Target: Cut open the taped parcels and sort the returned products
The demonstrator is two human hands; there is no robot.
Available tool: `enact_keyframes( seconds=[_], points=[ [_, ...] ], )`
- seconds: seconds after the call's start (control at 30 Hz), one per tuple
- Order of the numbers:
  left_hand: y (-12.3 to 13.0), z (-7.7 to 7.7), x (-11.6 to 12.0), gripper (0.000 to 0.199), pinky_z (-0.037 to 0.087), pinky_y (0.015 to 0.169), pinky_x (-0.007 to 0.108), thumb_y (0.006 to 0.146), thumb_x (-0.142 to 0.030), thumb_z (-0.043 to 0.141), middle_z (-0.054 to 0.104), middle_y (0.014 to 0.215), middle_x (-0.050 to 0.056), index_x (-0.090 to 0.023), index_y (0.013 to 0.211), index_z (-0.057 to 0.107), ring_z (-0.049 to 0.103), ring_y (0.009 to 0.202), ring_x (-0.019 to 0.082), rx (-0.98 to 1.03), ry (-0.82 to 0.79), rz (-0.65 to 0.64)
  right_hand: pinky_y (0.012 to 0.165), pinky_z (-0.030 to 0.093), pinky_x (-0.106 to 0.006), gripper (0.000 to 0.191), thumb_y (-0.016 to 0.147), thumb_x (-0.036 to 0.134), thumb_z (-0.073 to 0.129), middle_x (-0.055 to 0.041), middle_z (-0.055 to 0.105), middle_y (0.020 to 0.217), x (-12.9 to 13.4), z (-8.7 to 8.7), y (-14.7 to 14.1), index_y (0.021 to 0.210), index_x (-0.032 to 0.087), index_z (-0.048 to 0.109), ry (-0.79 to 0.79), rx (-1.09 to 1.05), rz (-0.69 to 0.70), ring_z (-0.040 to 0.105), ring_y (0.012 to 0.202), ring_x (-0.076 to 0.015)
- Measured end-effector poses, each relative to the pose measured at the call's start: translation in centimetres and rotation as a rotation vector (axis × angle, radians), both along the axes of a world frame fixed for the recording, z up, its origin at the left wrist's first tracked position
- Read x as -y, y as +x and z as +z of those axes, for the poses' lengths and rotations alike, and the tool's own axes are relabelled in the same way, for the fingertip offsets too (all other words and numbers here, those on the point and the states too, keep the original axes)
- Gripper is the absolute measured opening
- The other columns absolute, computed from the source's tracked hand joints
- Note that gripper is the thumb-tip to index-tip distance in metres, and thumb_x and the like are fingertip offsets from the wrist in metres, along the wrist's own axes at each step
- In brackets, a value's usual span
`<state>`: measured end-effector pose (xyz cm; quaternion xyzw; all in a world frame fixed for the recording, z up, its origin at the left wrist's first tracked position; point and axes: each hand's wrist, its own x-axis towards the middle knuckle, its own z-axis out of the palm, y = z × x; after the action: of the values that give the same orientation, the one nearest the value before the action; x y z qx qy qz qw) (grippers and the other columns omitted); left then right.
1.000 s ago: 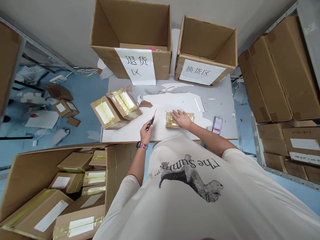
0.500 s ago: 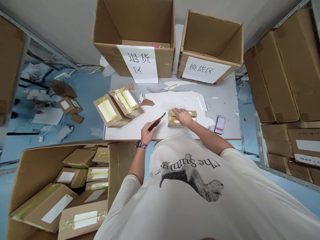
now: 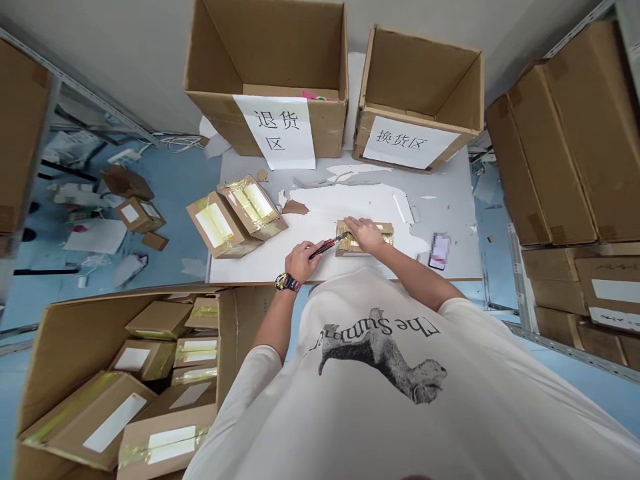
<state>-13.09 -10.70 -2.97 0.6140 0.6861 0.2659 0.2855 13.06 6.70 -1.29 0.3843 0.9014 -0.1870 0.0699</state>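
L hand [image 3: 303, 261] is closed round a red/black box cutter [image 3: 326, 246], handle in the fist, blade pointing right, tip at the L end of a small taped parcel [image 3: 380, 235]. R hand [image 3: 365, 235] is spread flat on top of the parcel, fingers pointing L, pinning it to the white worktable [image 3: 250, 267]; looks like it's bracing the parcel vs the blade. Parcel is lying near the table's front edge, betw the person's forearms. Blade tip is just beside the R fingers, so tight clearance there, exact contact w/ tape not visible.

Two taped cartons [image 3: 219, 225] are sitting at the table's L side, one leaning against the other, not in the way. Behind, two open boxes [image 3: 265, 53] [image 3: 420, 80] are standing at the table's far edge, w/ paper signs reading returns area [image 3: 274, 131] and exchange area [image 3: 411, 142]. Blurred phone [image 3: 439, 252] is lying to the R. Big open carton [image 3: 240, 333] full of taped parcels is sitting bottom L, near the L elbow. Stacked cartons [image 3: 550, 153] are filling the R shelving. Torn paper scraps [image 3: 295, 207] are littering the tabletop.
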Motion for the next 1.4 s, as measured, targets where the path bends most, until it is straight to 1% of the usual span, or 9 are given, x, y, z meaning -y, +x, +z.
enact_keyframes(
  seconds=[0.2,0.37,0.43,0.53,0.63,0.83,0.93,1.2,1.4],
  points=[
    [0.7,0.5,0.6,0.051,0.052,0.093,0.043,0.111,-0.049,0.070,0.077,0.114,0.017,-0.032,0.157,0.082,0.068,0.111,0.037,-0.055,-0.013,0.059,0.127,0.044,-0.055,0.074,0.110,0.020,0.049,-0.0161,0.052,0.186,0.2,0.3,-0.3,0.184,0.016,0.045,-0.021,0.020,-0.018,0.062,0.147,-0.0414],
    [0.5,1.0,0.9,0.052,0.053,0.092,0.044,0.109,-0.052,0.072,0.076,0.112,0.017,-0.032,0.156,0.083,0.070,0.111,0.038,-0.044,-0.021,0.087,0.129,0.042,-0.054,0.072,0.114,0.017,0.036,-0.0142,0.050,0.188,1.1,0.5,-0.3,0.185,0.015,0.045,-0.007,0.026,-0.023,0.059,0.150,-0.0397],
    [-0.1,1.2,0.8,0.051,0.054,0.090,0.043,0.109,-0.054,0.073,0.077,0.113,0.016,-0.033,0.154,0.084,0.071,0.111,0.037,-0.019,-0.026,0.062,0.131,0.040,-0.053,0.069,0.117,0.020,0.033,-0.0139,0.051,0.187,1.4,0.4,-0.1,0.184,0.015,0.047,-0.001,0.021,-0.029,0.059,0.151,-0.0385],
    [-1.3,1.6,0.7,0.051,0.054,0.086,0.041,0.110,-0.056,0.073,0.079,0.113,0.015,-0.033,0.154,0.084,0.072,0.107,0.036,-0.016,-0.004,-0.004,0.133,0.038,-0.052,0.065,0.121,0.031,0.034,-0.0142,0.055,0.184,1.6,0.1,0.0,0.183,0.015,0.049,0.019,0.008,-0.024,0.058,0.151,-0.0386],
    [-2.4,2.2,0.5,0.052,0.054,0.084,0.041,0.112,-0.057,0.068,0.081,0.114,0.014,-0.033,0.156,0.083,0.072,0.106,0.034,-0.099,0.000,-0.071,0.132,0.041,-0.052,0.064,0.123,0.040,0.039,-0.0156,0.058,0.181,1.7,-0.3,0.1,0.181,0.016,0.051,0.053,-0.007,0.015,0.059,0.149,-0.0389],
    [-3.8,3.1,-0.2,0.052,0.057,0.095,0.042,0.118,-0.054,0.058,0.082,0.129,0.011,-0.037,0.164,0.076,0.073,0.117,0.032,-0.278,-0.062,-0.204,0.127,0.043,-0.053,0.059,0.123,0.033,0.041,-0.0202,0.062,0.177,2.0,-0.8,0.0,0.177,0.014,0.055,0.128,0.000,0.060,0.062,0.144,-0.0393],
    [-4.1,2.9,-0.7,0.051,0.057,0.095,0.043,0.119,-0.053,0.057,0.082,0.131,0.011,-0.037,0.163,0.077,0.073,0.118,0.032,-0.300,-0.058,-0.237,0.125,0.042,-0.052,0.059,0.124,0.032,0.039,-0.0208,0.063,0.175,2.1,-0.9,-0.2,0.177,0.014,0.055,0.148,-0.003,0.054,0.062,0.141,-0.0392],
    [-3.5,2.4,-0.6,0.052,0.056,0.087,0.042,0.118,-0.052,0.059,0.082,0.125,0.010,-0.036,0.165,0.075,0.074,0.113,0.031,-0.318,-0.044,-0.228,0.114,0.044,-0.051,0.054,0.123,0.029,0.037,-0.0225,0.077,0.150,1.6,-1.6,-0.5,0.168,0.013,0.063,0.172,-0.030,0.036,0.068,0.121,-0.0372],
    [-2.8,1.7,0.2,0.052,0.054,0.084,0.041,0.119,-0.055,0.056,0.081,0.125,0.012,-0.037,0.164,0.076,0.073,0.113,0.032,-0.328,-0.034,-0.160,0.118,0.043,-0.053,0.055,0.122,0.028,0.039,-0.0229,0.073,0.161,1.9,-2.2,-0.3,0.170,0.013,0.061,0.171,-0.070,0.039,0.066,0.129,-0.0381]
  ],
)
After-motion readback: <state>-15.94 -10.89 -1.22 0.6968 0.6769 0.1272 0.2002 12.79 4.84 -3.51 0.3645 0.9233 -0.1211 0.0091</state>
